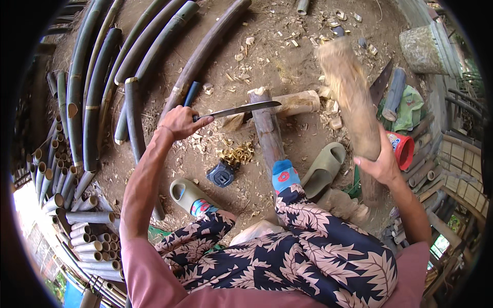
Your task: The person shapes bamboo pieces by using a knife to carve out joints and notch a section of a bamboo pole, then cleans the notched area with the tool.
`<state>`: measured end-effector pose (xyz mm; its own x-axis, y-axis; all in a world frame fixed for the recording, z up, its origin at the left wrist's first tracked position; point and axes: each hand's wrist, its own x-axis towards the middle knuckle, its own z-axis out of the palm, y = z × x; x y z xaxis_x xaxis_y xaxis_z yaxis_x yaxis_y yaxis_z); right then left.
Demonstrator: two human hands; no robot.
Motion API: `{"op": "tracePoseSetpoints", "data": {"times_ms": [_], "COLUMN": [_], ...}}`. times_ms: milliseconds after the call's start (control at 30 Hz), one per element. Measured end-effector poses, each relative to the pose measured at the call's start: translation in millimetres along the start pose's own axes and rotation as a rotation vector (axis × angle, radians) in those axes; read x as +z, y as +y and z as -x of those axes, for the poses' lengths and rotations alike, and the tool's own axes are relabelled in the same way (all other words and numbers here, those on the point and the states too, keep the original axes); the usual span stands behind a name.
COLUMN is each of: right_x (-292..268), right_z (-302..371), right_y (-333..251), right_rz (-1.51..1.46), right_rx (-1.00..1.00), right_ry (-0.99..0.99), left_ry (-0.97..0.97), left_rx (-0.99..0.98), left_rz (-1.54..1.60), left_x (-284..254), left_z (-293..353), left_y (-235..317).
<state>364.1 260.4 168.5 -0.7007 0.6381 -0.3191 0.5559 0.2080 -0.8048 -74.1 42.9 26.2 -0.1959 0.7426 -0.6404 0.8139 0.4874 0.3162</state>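
Observation:
My left hand [179, 123] is closed round the handle of a machete [241, 109]. Its blade lies across the far end of a bamboo pole [269, 134], touching it or just above; I cannot tell which. The pole's far part rests over a pale log [298, 102] on the ground, and my right foot in a blue sock [285, 175] is on its near end. In my right hand [382, 163] is a thick wooden club [352, 97], lifted to the right of the blade and blurred at its far end.
Long bamboo poles [97, 97] lie at the left, above stacked cut pieces [92, 246]. A black tape measure-like object [222, 173] sits near my left sandal [192, 195]. An unworn sandal [324, 167], a red container [404, 151] and a bucket [423, 49] stand rightward. Wood chips litter the dirt.

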Motion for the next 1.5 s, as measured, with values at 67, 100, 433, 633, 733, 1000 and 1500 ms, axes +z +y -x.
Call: {"op": "tracePoseSetpoints", "data": {"times_ms": [67, 100, 433, 633, 733, 1000, 1500], "right_x": [-1.9, -3.6, 58.3, 80.7, 75.3, 71.2, 78.0], "right_z": [-12.7, -18.3, -63.6, -87.2, -101.7, -114.9, -105.7], "right_y": [-9.6, -15.4, -36.1, -32.6, -50.0, -36.1, -31.8], "right_rz": [-0.028, -0.007, 0.031, 0.44, 0.248, 0.532, 0.115], "right_rx": [-0.026, -0.042, -0.357, -0.16, -0.335, -0.336, -0.398], "right_ry": [-0.007, -0.017, 0.12, -0.203, 0.086, -0.105, 0.254], "left_ry": [-0.027, -0.039, -0.015, -0.044, -0.044, -0.107, -0.174], "left_rx": [-0.012, -0.019, -0.059, -0.078, -0.08, -0.062, 0.001], "left_rz": [-0.022, -0.033, -0.064, -0.006, 0.022, 0.067, 0.146], "left_x": [-3.2, -3.8, 6.0, 10.3, 11.9, 16.6, 19.0], "left_z": [-0.1, 0.6, 7.3, 3.6, -1.3, -4.3, -14.1], "left_y": [0.6, 0.4, -1.1, -2.6, -7.9, -9.1, -13.4]}}
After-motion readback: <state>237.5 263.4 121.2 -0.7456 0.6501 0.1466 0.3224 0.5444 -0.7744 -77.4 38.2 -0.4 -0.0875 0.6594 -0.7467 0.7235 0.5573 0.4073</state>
